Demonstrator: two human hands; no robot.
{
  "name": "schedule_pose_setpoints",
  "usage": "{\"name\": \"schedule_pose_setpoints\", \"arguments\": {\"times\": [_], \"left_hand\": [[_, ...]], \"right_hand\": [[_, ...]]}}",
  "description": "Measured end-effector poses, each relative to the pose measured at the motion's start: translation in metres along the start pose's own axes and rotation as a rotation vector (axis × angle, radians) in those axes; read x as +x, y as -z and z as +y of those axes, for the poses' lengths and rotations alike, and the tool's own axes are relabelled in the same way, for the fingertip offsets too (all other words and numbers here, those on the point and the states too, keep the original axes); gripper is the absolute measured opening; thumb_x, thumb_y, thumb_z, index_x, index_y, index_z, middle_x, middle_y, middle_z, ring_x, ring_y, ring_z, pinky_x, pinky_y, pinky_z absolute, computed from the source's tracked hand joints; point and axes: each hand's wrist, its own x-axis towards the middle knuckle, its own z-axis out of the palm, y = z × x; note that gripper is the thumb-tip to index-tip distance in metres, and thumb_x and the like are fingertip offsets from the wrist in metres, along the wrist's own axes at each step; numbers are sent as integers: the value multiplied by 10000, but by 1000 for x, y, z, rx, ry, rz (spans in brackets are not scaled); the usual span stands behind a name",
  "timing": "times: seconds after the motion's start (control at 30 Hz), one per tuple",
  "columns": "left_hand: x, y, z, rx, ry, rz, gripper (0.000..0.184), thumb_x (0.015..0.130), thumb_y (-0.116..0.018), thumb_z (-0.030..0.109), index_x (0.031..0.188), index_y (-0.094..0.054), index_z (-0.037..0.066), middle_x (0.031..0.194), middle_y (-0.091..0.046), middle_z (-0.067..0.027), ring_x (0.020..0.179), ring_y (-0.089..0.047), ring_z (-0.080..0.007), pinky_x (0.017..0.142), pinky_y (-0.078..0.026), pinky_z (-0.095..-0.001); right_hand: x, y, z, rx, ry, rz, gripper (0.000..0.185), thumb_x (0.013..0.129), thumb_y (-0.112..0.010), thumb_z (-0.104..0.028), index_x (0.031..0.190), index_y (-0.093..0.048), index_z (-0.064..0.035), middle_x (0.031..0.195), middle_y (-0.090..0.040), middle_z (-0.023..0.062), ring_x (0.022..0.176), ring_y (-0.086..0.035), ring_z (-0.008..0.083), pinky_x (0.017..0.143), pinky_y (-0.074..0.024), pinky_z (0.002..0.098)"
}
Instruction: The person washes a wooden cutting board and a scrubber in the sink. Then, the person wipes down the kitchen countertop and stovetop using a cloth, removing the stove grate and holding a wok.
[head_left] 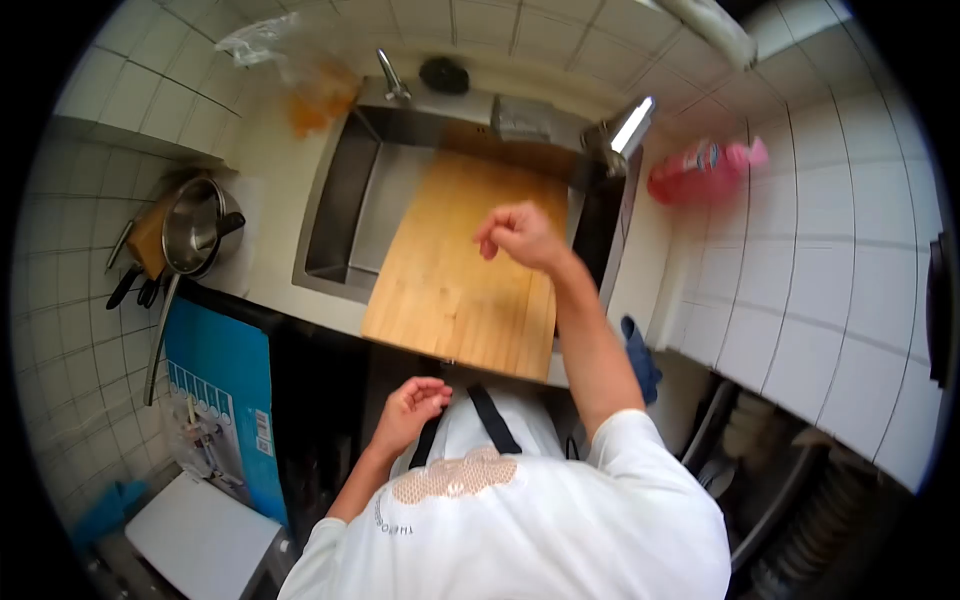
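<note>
A large wooden cutting board (455, 290) lies across the sink (330, 278), its near edge reaching past the counter's front. Above the board's right half is my right hand (522, 237), its fingers curled in toward the thumb. Whatever those fingers may hold is too small or hidden to make out. My left hand (412, 408) hangs in front of my waist, below the board's near edge. Its fingers are loosely bent, and I see nothing in it.
A faucet (618, 135) and a pink bottle (700, 172) stand to the right. Behind the sink's left corner is a small spout (393, 78), with a clear plastic bag (290, 55) beside it. Metal pans (195, 228) and a blue box (225, 380) are at left.
</note>
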Motion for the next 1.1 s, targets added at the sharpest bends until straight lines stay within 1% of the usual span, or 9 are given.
{"name": "schedule_pose_setpoints", "arguments": {"times": [0.2,0.27,0.4,0.57,0.7,0.8,0.93,1.03,1.1], "left_hand": [[2,26,7,67,-7,-93,245,850,-569,77,1079,-516,5,1018,-610,-89,898,-579,-130,762,-455,-234],[6,30,14,104,-21,-170,231,853,-560,95,1069,-516,25,1022,-608,-88,913,-587,-144,766,-462,-254],[3,55,27,149,-38,-292,237,855,-565,112,1070,-514,28,1018,-610,-87,908,-585,-143,770,-458,-251],[-2,74,6,241,38,-420,207,861,-555,84,1057,-525,23,1005,-613,-72,894,-576,-128,748,-448,-236],[-9,71,0,308,64,-521,205,861,-554,83,1054,-525,20,998,-616,-74,893,-576,-125,746,-448,-230],[-23,71,-2,398,85,-536,204,859,-555,79,1052,-526,18,992,-620,-79,887,-580,-126,738,-450,-229],[-40,74,-16,462,80,-502,199,858,-555,82,1045,-531,19,984,-625,-83,876,-589,-131,723,-453,-228],[-52,63,-31,516,103,-452,198,856,-566,92,1038,-535,23,963,-631,-83,858,-591,-123,714,-458,-229],[-64,55,-42,514,122,-475,189,857,-565,96,1033,-539,32,965,-630,-80,855,-589,-119,717,-461,-228]], "right_hand": [[-12,-34,-86,861,942,-553,387,862,-547,-241,1161,-494,-3,857,-636,139,783,-623,228,719,-473,313],[-12,-33,-30,1024,635,-468,489,866,-532,-333,1215,-443,-3,899,-631,150,825,-616,280,754,-469,365],[-66,-73,-4,166,-94,312,384,881,-519,-189,1199,-458,18,916,-631,146,806,-629,213,733,-498,298],[-253,-38,83,1159,788,684,384,919,-425,-337,1103,-542,-20,1002,-619,100,953,-586,243,867,-448,396],[-281,-19,170,1236,663,1390,348,917,-442,-331,1061,-566,-38,986,-624,97,948,-588,239,855,-457,383],[-292,-15,156,1038,399,1333,265,901,-490,-297,1009,-597,-80,985,-630,78,955,-586,232,840,-467,362],[-282,-51,131,-1028,-132,1986,176,854,-530,-167,990,-600,-80,826,-637,89,789,-617,233,709,-472,365],[-274,-58,206,-1028,-672,1368,594,869,-442,-384,1389,-240,-182,1466,-163,-2,1355,-107,194,1071,-103,499],[-279,-58,177,-799,-618,1310,625,833,-504,-408,1365,-291,-157,1442,-234,44,1339,-173,222,1062,-128,501]]}}
